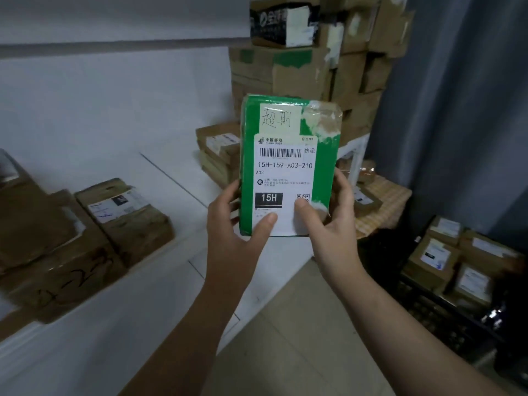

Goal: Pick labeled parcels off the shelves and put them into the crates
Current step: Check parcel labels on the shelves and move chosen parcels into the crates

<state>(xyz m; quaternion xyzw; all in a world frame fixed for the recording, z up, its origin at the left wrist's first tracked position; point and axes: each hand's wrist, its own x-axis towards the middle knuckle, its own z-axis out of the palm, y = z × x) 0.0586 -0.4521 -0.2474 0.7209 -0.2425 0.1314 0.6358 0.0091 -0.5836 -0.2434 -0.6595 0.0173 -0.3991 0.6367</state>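
Observation:
A flat green parcel [323,167] with a white shipping label and a handwritten note stands upright in the middle of the head view, held up before me. My left hand [231,224] grips its lower left edge, thumb on the label. Its lower right edge is gripped by my right hand [331,221], whose thumb lies near the QR code. A black crate [434,312] holding several labeled brown parcels sits on the floor at the lower right.
A white shelf [171,201] at the left carries brown cardboard parcels [125,212]. More boxes [314,67] are stacked high at the back. A small stack [220,152] lies behind the green parcel. A grey curtain [463,110] hangs at the right over the tiled floor.

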